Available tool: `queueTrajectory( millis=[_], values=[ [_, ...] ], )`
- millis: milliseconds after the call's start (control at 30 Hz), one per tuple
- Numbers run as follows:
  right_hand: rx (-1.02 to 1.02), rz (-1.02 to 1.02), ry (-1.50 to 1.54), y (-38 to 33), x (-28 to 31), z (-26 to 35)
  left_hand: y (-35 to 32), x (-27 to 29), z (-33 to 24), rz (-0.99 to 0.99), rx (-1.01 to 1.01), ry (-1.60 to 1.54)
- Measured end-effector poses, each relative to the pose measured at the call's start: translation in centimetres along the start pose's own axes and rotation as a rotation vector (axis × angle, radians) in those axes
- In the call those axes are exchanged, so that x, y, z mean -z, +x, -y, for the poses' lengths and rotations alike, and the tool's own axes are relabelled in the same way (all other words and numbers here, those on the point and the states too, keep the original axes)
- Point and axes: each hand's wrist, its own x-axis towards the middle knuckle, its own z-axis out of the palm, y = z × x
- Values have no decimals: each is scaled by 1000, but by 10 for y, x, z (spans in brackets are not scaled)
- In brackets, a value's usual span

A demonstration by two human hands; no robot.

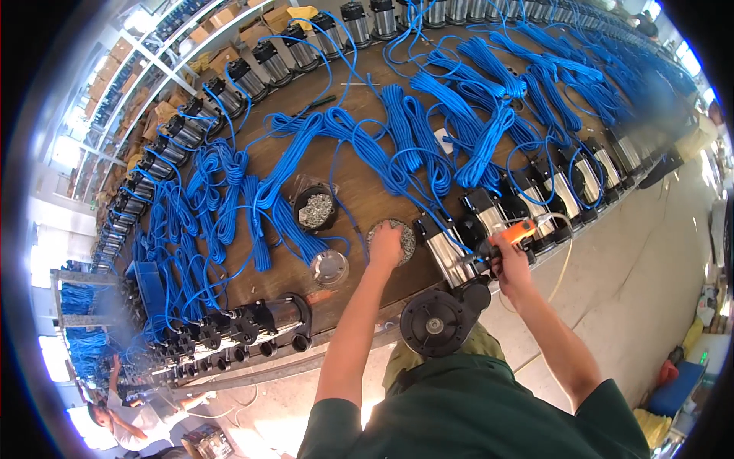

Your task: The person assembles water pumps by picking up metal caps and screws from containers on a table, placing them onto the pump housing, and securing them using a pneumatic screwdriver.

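"Where is the steel-bodied pump [449,264]?"

"At the near edge of the table [397,289]. Beside it, the orange power screwdriver [521,230] is gripped by the right hand [511,264]."

"And the left hand [387,245]?"

"Dipped in the dish [414,246] of metal bits [407,236]; pinching cannot be told. Presumably bits are being picked; a secure pinch seems called for."

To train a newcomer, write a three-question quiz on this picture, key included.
1. Which of the person's hands holds the orange tool?
2. True or false: the coiled cables are red.
3. The left hand is (a) gripping a cable coil, (b) at a dish's small silvery pieces, or (c) flat on a clear round lid.

Key: 1. The right hand. 2. False; they are blue. 3. (b).
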Motion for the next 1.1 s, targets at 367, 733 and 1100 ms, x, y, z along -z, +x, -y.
queueTrajectory(
  millis=[367,733,1100],
  values=[
    [227,445,822,-119,20,93,-26,26,39,40,1123,-1882],
    [1103,301,391,-170,18,92,-37,33,46,9,1099,-1878],
    [1013,578,289,-185,13,94,-40,32,39,-41,997,-1988]
  ],
)
